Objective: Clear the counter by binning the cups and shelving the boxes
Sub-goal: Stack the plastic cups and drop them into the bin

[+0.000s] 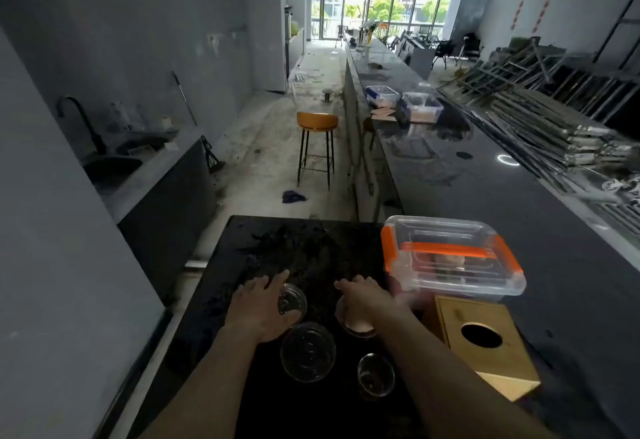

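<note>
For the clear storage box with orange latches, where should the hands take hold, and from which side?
Grip the clear storage box by its two short ends at the orange latches, one hand per end, reaching in from the near side. It sits flat and wide, so one hand probably won't span it.

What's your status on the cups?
Left hand gripping one cup; right hand over another. Two cups loose on counter. Clear box, wooden box unshelved.

I see a long black counter (571,300). On it sit four clear cups (308,351), a clear box with orange clips (450,258) and a wooden box with a round hole (485,341). Two more plastic boxes (401,101) sit far down it.
</note>
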The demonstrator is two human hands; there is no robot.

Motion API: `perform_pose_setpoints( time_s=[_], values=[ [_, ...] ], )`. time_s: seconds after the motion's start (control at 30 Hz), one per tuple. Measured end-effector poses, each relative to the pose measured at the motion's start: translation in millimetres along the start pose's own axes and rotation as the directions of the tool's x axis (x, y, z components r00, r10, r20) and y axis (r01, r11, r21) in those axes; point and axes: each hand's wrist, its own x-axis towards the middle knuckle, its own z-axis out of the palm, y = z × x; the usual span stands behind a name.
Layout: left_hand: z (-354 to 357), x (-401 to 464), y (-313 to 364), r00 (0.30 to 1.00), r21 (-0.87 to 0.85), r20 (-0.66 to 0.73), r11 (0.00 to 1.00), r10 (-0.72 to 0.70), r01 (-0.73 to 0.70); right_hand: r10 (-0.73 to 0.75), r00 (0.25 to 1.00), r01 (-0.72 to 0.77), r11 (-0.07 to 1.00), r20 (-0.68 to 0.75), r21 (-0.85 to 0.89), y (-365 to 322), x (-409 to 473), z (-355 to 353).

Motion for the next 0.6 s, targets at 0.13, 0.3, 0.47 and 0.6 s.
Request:
perform_pose_setpoints(
  time_s=[0.13,0.3,0.47,0.6],
  values=[
    [13,-2,-2,0.999,0.066,-0.037,0.998,-0.005,0.007,0.041,0.999,-0.041,0.998,0.006,-0.058,10,-1,6],
    [12,-2,2,0.988,-0.133,-0.138,0.99,-0.062,0.044,0.032,0.995,-0.043,0.992,-0.095,-0.119,15,-1,13],
    [6,-6,3,0.94,-0.343,-0.274,0.934,-0.203,0.102,-0.023,0.97,0.006,0.997,-0.24,-0.074,15,-2,8],
    [-11,-3,4,0.892,-0.435,-0.373,0.897,-0.256,0.076,-0.088,0.962,0.112,0.99,-0.259,0.081,13,-13,-12]
  ],
)
